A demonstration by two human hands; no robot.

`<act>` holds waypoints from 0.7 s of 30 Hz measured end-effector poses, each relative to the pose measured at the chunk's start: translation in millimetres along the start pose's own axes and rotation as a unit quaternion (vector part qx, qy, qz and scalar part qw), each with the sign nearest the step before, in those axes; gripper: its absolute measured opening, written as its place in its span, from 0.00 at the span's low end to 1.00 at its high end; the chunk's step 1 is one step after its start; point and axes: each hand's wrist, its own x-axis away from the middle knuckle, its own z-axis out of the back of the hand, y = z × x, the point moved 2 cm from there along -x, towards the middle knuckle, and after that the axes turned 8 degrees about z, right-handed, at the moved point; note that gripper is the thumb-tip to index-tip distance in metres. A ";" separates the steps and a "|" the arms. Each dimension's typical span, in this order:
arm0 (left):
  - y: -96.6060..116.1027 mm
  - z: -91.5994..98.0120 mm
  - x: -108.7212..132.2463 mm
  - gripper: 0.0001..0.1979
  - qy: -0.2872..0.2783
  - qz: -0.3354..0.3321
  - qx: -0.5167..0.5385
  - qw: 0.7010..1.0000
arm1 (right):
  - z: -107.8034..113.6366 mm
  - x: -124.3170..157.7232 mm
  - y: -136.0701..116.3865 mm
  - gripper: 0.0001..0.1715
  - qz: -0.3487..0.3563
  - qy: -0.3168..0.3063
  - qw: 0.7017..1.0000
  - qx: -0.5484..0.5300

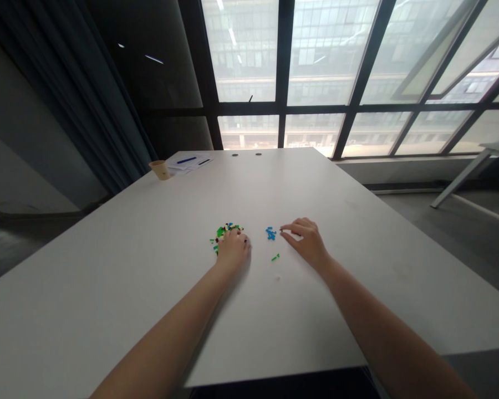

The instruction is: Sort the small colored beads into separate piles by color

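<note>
My left hand (233,249) rests palm down on the near right side of a pile of small toy building bricks (220,231). The pile mixes green, cream, blue, black and dark red pieces, and the hand covers part of it. Its fingers are loosely bent and a little apart, with the tips partly hidden. To the right lies a small cluster of blue bricks (270,233). Just beyond the cluster, my right hand (310,241) pinches a tiny dark brick (281,230) between thumb and forefinger. Nearer to me are some green bricks (275,257) and a small pale piece (278,277).
All of this lies on a large white table (316,332). At its far left stand a tan paper cup (160,170) and some papers (178,164) with a blue pen (187,160) on top. Tall windows rise behind; another white table (497,148) stands at the right.
</note>
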 end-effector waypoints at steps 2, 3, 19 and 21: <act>-1.6 -0.4 0.9 0.10 -0.025 0.009 -0.051 0.998 | 9.4 0.4 23.8 0.09 -0.085 0.010 0.995 0.056; -1.7 -0.3 1.1 0.11 -0.034 0.007 -0.063 0.997 | 14.0 1.6 35.7 0.09 -0.131 -0.001 0.987 0.089; 2.6 1.3 1.2 0.11 -0.058 -0.029 -0.046 0.997 | 7.9 19.9 74.8 0.12 -0.291 -0.184 0.918 0.198; 2.7 1.6 0.9 0.11 -0.059 -0.034 -0.042 0.997 | 8.7 20.5 75.2 0.12 -0.295 -0.189 0.916 0.195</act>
